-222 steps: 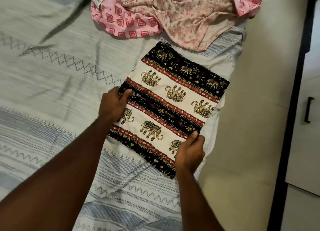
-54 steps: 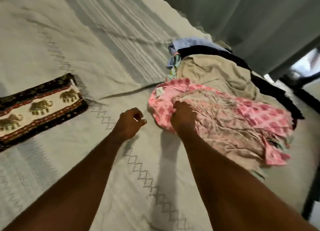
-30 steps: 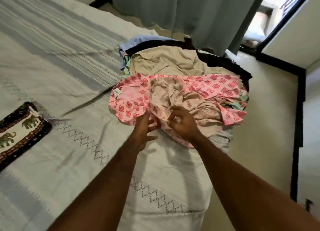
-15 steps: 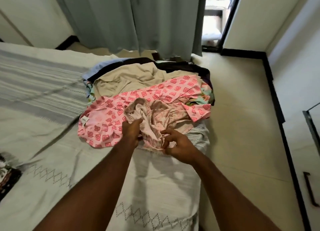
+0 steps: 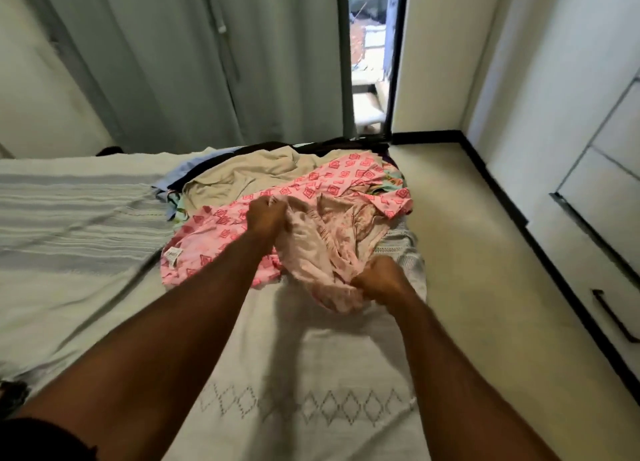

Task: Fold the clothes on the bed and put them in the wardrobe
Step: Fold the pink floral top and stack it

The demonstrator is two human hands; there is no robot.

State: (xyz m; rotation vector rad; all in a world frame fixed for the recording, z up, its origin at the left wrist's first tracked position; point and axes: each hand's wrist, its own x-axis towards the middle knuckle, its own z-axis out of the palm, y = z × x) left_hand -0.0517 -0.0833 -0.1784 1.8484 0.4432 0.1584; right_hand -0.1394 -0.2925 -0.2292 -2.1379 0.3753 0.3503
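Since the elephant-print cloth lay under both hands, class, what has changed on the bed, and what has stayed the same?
Both hands let go of the folded elephant-print cloth, left aside on the bed. The left hand and right hand now grip the pale floral garment and pull it off the pile, toward the person. The pink patterned garment, beige cloth and bedspread stayed as they were.

No text can be read here. The only label in view is a small white fabric tag [image 5: 172, 255] sewn to the edge of the pink garment with red square prints [image 5: 221, 232], lying left of and below the left hand's grip; its dark printed lines are too blurred to make out.
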